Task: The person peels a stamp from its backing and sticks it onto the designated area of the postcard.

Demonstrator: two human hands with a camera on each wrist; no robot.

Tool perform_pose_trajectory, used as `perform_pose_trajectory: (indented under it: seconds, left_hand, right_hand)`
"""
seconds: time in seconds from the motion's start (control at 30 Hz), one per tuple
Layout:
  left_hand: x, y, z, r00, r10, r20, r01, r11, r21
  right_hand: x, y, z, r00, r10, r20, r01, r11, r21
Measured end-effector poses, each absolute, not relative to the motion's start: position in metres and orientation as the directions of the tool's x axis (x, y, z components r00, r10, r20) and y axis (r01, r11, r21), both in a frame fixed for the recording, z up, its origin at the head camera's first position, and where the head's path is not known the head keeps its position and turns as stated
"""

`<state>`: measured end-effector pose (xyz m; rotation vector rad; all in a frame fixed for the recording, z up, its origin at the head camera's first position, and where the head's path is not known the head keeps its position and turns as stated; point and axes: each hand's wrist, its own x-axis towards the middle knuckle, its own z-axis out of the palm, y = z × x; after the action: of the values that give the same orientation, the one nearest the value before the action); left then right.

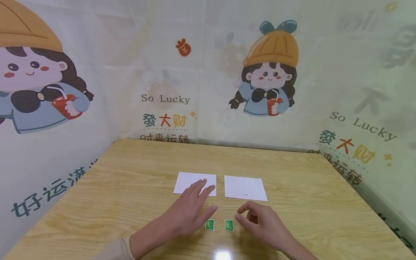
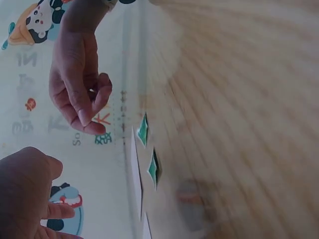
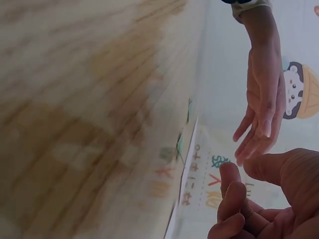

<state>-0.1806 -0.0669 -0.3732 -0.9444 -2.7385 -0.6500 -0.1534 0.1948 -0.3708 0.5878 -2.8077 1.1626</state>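
Observation:
Two small green stamps with pale edges lie side by side on the wooden table: the left stamp [image 1: 209,225] and the right stamp [image 1: 229,225]. Beyond them lie two white cards, the left card [image 1: 187,180] and the right card [image 1: 245,187], which bears a tiny mark near its lower edge. My left hand [image 1: 190,211] hovers over the table with fingers stretched out, covering part of the left card from above. My right hand [image 1: 263,224] hangs above the table to the right of the right stamp, fingers loosely curled, thumb and forefinger apart. Neither hand holds anything.
The wooden table [image 1: 136,173] reaches back to a cloth backdrop [image 1: 214,108] printed with cartoon figures and lettering, which also hangs at both sides. A bright reflection shows at the table's near edge.

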Motion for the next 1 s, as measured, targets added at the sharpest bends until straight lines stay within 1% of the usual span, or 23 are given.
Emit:
perform_pose_trajectory:
  seconds: [0.2,0.33,0.57,0.67,0.77,0.87,1.0]
  left_hand:
    - [-0.200,-0.060,-0.372,-0.765,0.578,0.282,0.643,0.674,0.364]
    - [-0.214,-0.051,-0.372,-0.751,0.602,0.270,0.659,0.665,0.351]
    - [-0.234,-0.030,-0.378,-0.777,0.597,0.200,0.628,0.706,0.329]
    - [-0.240,-0.023,-0.380,-0.782,0.599,0.171,0.620,0.719,0.314]
    - [-0.246,-0.017,-0.382,-0.772,0.613,0.167,0.633,0.722,0.280]
    - [-0.252,-0.012,-0.382,-0.760,0.628,0.168,0.650,0.722,0.237]
    - [-0.258,-0.007,-0.384,-0.759,0.633,0.152,0.651,0.734,0.194]
  right_hand:
    - [-0.165,0.195,-0.375,-0.924,-0.350,0.152,-0.351,0.627,-0.695]
    - [-0.172,0.194,-0.378,-0.933,-0.349,0.083,-0.299,0.627,-0.720]
    - [-0.176,0.194,-0.386,-0.936,-0.352,-0.013,-0.220,0.614,-0.758]
    - [-0.176,0.193,-0.389,-0.933,-0.358,-0.029,-0.211,0.611,-0.763]
    - [-0.177,0.193,-0.391,-0.928,-0.370,-0.035,-0.209,0.598,-0.774]
    - [-0.178,0.191,-0.392,-0.923,-0.384,-0.031,-0.219,0.589,-0.778]
    - [-0.180,0.190,-0.392,-0.914,-0.405,-0.014,-0.242,0.573,-0.783]
